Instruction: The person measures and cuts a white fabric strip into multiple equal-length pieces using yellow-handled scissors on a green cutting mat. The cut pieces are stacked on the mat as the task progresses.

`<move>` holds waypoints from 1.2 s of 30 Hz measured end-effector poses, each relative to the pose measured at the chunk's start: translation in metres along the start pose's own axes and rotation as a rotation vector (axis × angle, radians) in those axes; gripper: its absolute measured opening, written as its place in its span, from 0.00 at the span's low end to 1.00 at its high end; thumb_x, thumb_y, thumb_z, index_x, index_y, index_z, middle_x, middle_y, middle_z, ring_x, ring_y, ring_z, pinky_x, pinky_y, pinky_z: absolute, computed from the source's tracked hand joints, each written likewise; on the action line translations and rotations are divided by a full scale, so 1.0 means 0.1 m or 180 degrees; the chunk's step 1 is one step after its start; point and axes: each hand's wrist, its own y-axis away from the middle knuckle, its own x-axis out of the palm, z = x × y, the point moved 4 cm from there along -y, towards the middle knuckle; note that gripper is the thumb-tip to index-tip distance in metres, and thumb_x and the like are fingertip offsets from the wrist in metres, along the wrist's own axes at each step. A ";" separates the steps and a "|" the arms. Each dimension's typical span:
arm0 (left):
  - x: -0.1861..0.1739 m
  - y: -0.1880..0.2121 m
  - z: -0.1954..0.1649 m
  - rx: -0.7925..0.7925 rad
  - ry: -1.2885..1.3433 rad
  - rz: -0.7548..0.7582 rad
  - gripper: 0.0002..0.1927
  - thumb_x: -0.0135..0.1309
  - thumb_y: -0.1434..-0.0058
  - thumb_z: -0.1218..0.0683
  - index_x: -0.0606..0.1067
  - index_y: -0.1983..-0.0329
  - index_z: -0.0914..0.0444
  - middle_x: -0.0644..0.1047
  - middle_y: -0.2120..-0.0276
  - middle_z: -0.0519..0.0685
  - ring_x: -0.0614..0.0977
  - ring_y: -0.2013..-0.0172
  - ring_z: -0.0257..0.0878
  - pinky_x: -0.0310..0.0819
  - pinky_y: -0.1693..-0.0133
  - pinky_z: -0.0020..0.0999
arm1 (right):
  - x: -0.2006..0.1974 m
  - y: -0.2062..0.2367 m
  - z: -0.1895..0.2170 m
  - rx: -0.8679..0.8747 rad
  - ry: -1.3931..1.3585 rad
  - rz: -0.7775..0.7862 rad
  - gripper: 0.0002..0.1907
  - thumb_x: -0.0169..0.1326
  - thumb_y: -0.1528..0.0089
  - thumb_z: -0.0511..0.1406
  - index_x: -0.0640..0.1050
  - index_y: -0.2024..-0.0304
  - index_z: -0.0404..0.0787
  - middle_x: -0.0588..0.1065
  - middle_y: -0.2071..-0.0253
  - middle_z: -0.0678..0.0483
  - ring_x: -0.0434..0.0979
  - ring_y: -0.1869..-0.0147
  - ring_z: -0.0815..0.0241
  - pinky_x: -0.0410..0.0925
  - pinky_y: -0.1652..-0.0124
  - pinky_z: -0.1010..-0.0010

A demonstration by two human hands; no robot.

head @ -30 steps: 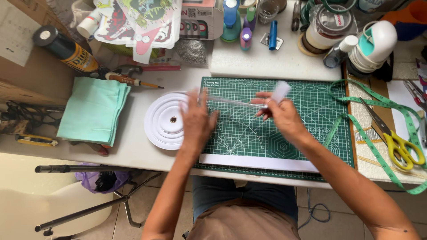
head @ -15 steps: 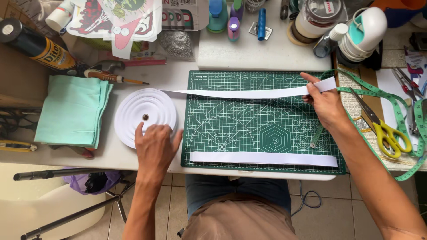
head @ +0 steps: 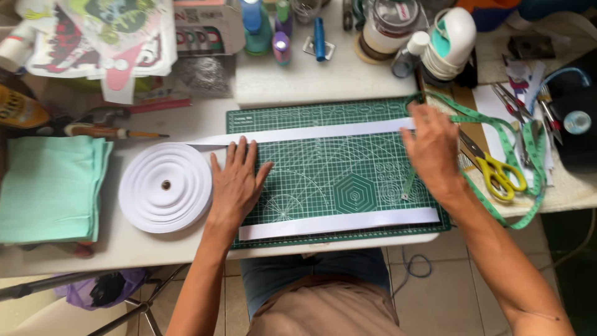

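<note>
On the cutting mat (head: 336, 180) we see one cut strip (head: 339, 223) along its near edge, while our flat, spread left hand (head: 235, 180) and right hand (head: 432, 149) press the uncut ribbon (head: 311, 132) from the roll (head: 165, 186) along its far edge.

Matt white ribbon roll (head: 165, 186), matt green cutting mat (head: 336, 180), soft mint cloth (head: 50, 186)

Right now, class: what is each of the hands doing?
Left hand: open, flat on the white ribbon at the cutting mat's edge.
Right hand: open, pressing the ribbon's far end.
</note>
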 end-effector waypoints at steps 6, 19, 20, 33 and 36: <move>0.05 -0.05 0.11 -0.0091 0.0011 -0.0040 0.37 0.31 0.28 0.34 0.61 0.27 0.64 0.60 0.28 0.59 0.57 0.29 0.56 0.41 0.34 0.69 | 0.34 0.10 0.25 -0.0319 -0.0240 0.0678 0.32 0.50 0.31 0.48 0.69 0.35 0.31 0.66 0.32 0.38 0.66 0.29 0.41 0.57 0.33 0.45; 0.06 -0.30 0.32 -0.0242 -0.0265 -0.0108 0.36 0.31 0.26 0.35 0.65 0.30 0.66 0.63 0.30 0.61 0.59 0.28 0.58 0.38 0.32 0.71 | 0.54 -0.03 0.26 -0.0135 -0.0300 0.0813 0.36 0.39 0.30 0.54 0.64 0.30 0.35 0.57 0.28 0.33 0.54 0.23 0.37 0.49 0.31 0.40; 0.06 -0.31 0.32 -0.0236 -0.0294 -0.0128 0.36 0.31 0.26 0.35 0.66 0.30 0.67 0.63 0.30 0.62 0.59 0.28 0.58 0.38 0.32 0.71 | 0.54 -0.04 0.25 -0.0171 -0.0352 0.0732 0.37 0.39 0.29 0.54 0.63 0.30 0.32 0.56 0.27 0.32 0.53 0.23 0.36 0.49 0.31 0.40; 0.10 -0.36 0.23 -0.0224 -0.0010 -0.0095 0.37 0.31 0.27 0.34 0.61 0.27 0.64 0.59 0.29 0.63 0.57 0.29 0.59 0.36 0.34 0.71 | 0.65 -0.10 0.22 -0.0229 -0.0362 0.0845 0.37 0.35 0.28 0.53 0.60 0.28 0.33 0.54 0.25 0.35 0.49 0.21 0.39 0.46 0.30 0.38; 0.09 -0.38 0.25 -0.0231 -0.0043 -0.0066 0.37 0.31 0.27 0.34 0.61 0.27 0.63 0.59 0.29 0.63 0.57 0.29 0.59 0.35 0.33 0.72 | 0.66 -0.10 0.22 -0.0188 -0.0375 0.0849 0.36 0.36 0.28 0.53 0.60 0.28 0.34 0.54 0.25 0.36 0.49 0.21 0.39 0.46 0.30 0.38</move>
